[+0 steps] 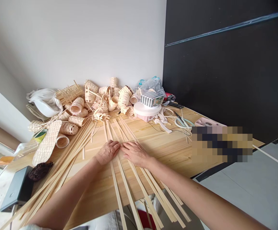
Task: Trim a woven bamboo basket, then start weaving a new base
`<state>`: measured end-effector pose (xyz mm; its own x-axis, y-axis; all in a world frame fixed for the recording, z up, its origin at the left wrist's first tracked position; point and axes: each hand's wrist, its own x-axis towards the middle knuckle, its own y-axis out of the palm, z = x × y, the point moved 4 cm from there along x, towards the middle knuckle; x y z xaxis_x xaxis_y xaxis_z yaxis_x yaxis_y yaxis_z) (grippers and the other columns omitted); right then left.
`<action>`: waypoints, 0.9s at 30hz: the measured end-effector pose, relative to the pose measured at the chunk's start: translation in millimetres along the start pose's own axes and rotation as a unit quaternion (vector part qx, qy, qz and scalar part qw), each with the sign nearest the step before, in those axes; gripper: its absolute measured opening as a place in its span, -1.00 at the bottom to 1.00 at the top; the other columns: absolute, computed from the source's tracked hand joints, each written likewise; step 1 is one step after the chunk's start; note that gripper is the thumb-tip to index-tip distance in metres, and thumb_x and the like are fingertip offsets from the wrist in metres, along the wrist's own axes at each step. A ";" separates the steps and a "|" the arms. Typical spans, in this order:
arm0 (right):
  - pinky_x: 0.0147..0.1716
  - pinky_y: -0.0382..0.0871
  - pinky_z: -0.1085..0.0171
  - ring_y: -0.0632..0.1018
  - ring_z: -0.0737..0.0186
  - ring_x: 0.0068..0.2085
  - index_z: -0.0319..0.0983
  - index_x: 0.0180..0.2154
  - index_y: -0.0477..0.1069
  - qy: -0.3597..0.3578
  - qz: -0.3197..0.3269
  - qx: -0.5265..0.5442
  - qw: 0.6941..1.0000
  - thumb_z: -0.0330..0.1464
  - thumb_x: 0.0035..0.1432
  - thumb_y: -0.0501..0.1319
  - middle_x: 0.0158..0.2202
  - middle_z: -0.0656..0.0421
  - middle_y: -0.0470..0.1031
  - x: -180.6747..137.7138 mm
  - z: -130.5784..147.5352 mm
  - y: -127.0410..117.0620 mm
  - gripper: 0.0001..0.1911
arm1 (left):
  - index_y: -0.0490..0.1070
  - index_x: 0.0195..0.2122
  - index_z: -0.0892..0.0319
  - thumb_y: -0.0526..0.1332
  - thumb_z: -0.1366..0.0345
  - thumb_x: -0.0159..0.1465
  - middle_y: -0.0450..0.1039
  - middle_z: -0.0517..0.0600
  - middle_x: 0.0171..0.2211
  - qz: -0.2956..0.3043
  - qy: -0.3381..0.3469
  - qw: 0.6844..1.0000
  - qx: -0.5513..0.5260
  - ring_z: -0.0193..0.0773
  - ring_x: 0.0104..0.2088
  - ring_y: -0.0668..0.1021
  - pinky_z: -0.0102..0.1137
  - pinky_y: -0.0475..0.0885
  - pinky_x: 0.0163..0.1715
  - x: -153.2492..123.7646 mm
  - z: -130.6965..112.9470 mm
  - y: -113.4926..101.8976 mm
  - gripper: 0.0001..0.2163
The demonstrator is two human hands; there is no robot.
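Note:
Several long pale bamboo strips [129, 188] lie fanned out on the wooden table [172, 150], running from the far pile toward me and over the near edge. My left hand [107, 152] rests on the strips with its fingers curled down and pressed against them. My right hand [135, 152] lies flat beside it, fingers stretched out on the same strips, fingertips almost touching the left hand. Neither hand lifts anything.
A heap of small woven bamboo baskets [100, 102] fills the back of the table. A second bundle of strips [64, 163] lies left, with a flat woven mat [48, 142], a dark box [19, 188], a white turntable [147, 110] and scissors [183, 122].

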<state>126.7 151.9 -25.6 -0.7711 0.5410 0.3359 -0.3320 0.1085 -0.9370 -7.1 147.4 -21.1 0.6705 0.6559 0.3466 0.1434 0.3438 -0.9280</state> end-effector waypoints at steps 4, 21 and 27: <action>-0.01 0.14 0.10 0.28 0.09 0.05 -0.27 -0.02 0.27 -0.008 -0.004 0.010 1.000 -0.36 0.10 0.16 -0.01 0.01 0.33 -0.3 -1.2 3.8 -0.63 | 0.28 -0.12 0.25 -0.08 0.36 0.32 0.40 0.10 -0.17 0.003 0.000 1.000 -0.009 -0.23 -0.25 0.43 -0.28 0.35 -0.18 -1.2 0.9 2.3 -0.79; 0.03 0.09 0.09 0.27 0.13 0.08 -0.28 0.01 0.23 -0.033 -0.009 0.037 0.999 -0.38 0.13 0.13 0.01 0.01 0.32 1.9 0.0 3.8 -0.62 | 0.27 -0.08 0.23 -0.03 0.36 0.30 0.40 0.09 -0.14 -0.001 -0.017 0.999 -0.046 -0.23 -0.22 0.45 -0.27 0.37 -0.15 -2.0 2.7 1.3 -0.79; 0.01 0.10 0.11 0.28 0.12 0.06 -0.27 -0.06 0.29 -0.040 -0.006 0.034 0.999 -0.41 0.12 0.13 -0.02 0.04 0.33 1.1 1.8 1.0 -0.69 | 0.27 -0.08 0.23 0.05 0.44 0.23 0.37 0.10 -0.14 -0.047 -0.090 0.988 -0.113 -0.23 -0.15 0.45 -0.31 0.41 -0.16 -13.4 26.2 -1.1 -0.77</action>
<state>124.6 151.1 -26.0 -0.8069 0.4720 0.3553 -0.3745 0.0564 -0.9255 -35.3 155.9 -21.1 0.5091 0.7441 0.4326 0.3718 0.2632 -0.8902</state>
